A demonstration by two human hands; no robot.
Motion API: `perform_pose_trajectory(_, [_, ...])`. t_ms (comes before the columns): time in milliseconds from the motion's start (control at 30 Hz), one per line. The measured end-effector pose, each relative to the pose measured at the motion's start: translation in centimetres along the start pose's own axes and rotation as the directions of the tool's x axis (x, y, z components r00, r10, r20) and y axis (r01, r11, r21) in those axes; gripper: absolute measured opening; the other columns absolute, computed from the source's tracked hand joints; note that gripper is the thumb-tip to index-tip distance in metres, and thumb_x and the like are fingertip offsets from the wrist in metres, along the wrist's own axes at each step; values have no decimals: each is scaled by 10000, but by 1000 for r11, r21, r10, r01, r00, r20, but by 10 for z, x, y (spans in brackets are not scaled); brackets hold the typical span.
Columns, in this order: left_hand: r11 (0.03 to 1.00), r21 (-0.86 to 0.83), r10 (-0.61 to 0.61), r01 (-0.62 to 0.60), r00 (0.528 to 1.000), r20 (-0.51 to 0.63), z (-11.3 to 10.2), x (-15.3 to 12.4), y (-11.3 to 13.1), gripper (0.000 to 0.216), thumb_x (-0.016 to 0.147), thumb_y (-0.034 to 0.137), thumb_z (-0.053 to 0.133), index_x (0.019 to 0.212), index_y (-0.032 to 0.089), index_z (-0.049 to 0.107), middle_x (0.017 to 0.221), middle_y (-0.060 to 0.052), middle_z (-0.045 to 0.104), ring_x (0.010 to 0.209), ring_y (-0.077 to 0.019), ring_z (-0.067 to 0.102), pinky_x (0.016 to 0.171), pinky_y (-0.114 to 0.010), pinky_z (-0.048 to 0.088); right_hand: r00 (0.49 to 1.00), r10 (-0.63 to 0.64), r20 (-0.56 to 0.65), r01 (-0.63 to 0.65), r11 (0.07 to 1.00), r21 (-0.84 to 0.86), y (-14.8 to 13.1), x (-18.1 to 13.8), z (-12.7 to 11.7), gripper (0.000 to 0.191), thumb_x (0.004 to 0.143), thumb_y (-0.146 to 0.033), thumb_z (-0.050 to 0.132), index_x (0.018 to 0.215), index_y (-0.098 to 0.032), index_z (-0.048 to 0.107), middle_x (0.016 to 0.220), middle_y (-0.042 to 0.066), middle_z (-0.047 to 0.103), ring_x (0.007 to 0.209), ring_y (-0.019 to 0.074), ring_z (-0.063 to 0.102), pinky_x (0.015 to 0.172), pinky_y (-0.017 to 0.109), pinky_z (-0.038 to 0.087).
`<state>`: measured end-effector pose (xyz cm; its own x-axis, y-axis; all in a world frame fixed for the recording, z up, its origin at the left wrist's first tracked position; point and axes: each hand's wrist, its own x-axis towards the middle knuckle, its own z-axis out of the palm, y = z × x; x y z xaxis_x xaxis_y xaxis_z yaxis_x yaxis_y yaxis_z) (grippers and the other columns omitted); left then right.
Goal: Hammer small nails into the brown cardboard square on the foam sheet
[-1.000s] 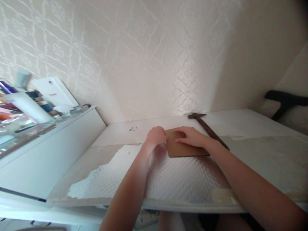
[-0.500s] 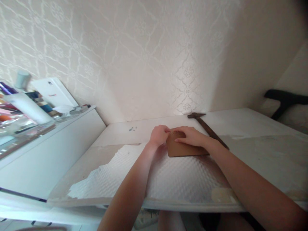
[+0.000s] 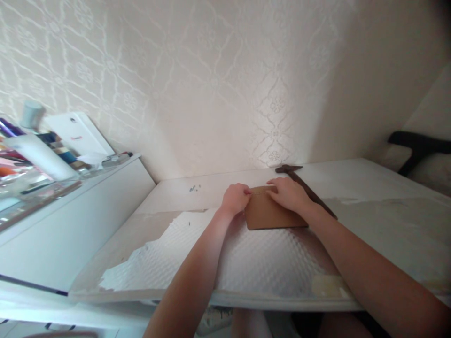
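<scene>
Between your grips lies the flat brown rectangular sheet (image 3: pixel 273 216), long axis crosswise; left hand (image 3: pixel 235 199) pinches its edge, right hand (image 3: pixel 291 193) presses it, fingers spread.

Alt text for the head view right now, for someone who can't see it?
Both hands are on a brown card lying on a white textured sheet on a table: left hand grips its left edge, right hand rests on top. A hammer lies just beyond, near the patterned wall.
</scene>
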<state>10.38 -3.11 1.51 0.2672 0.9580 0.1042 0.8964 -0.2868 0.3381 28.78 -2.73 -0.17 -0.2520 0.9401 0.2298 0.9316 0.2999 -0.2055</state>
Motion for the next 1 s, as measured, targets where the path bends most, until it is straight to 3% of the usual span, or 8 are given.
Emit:
perform_pose_trajectory(100, [1000,-27,-4,5,1000,19,-1,0,1,258,836,230,532,985,187,738,948,-60,736,880,-171,657,855,-261,477,974,201,-108,-207,977,-51,7,-3,-5,421,868,-259,429,1235,-111,573,1184,212,590,1103,357,514,876,467,445])
perform_pose_trajectory(200, [997,-68,-19,21,1000,21,-1,1,1,272,856,247,509,973,169,741,959,-69,736,867,-165,657,849,-261,477,925,354,-138,-365,929,-65,16,-6,-7,436,853,-251,439,1255,-125,554,1178,242,557,1108,397,492,808,486,461])
perform_pose_trajectory(433, [977,-199,-67,72,997,29,3,4,-3,265,834,193,529,997,175,737,1000,-53,733,915,-147,652,882,-251,465,847,517,-126,-523,852,-17,35,-6,-1,451,817,-212,432,1247,-144,547,1130,249,568,1059,390,536,777,503,467])
perform_pose_trajectory(600, [943,-315,-102,111,994,45,8,6,-7,258,802,197,565,983,144,741,952,-64,739,879,-156,657,843,-255,486,843,535,-50,-537,843,-23,42,-2,-3,480,819,-218,467,1287,-121,504,1139,254,565,1059,367,563,813,459,458])
perform_pose_trajectory(833, [875,-448,-169,180,983,66,13,10,-13,248,763,184,594,956,158,748,902,-55,738,854,-155,647,788,-256,505,855,493,-160,-495,869,29,43,-3,-8,587,770,-195,530,1344,-129,426,1097,197,619,1016,343,596,822,431,447])
perform_pose_trajectory(1000, [783,-576,-221,234,971,94,14,9,-12,217,748,124,598,910,116,742,792,-67,711,687,-107,604,607,-197,475,913,331,-241,-339,941,9,28,-1,-13,583,789,-109,460,1369,-134,408,1132,171,607,1013,293,585,830,375,436])
